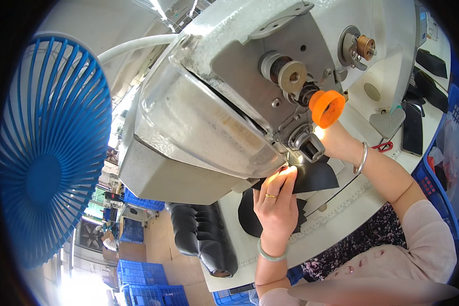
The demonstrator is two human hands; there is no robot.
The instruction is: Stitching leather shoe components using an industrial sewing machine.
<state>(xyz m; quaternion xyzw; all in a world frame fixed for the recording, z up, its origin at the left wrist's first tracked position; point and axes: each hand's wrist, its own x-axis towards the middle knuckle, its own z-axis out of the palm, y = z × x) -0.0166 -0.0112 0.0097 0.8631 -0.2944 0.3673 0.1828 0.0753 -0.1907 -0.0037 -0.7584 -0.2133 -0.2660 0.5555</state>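
Note:
A large pale sewing machine fills the middle of the view, its small lamp lighting the stitching spot. Under its head lies a curved black leather-like piece. My left hand, wearing a ring and a pale green bangle, has its fingers pressed together on the edge of that piece, close to the needle area. From the right, my right hand, with a silver bangle at the wrist, reaches behind the machine head; its fingers are hidden there. Another black piece with a notched edge lies under my left hand.
A blue fan stands at far left. Stacked black moulded pieces rest at the table's left edge. On the right are a dark phone, red-handled snips, black pieces and a blue basket holding plastic bags.

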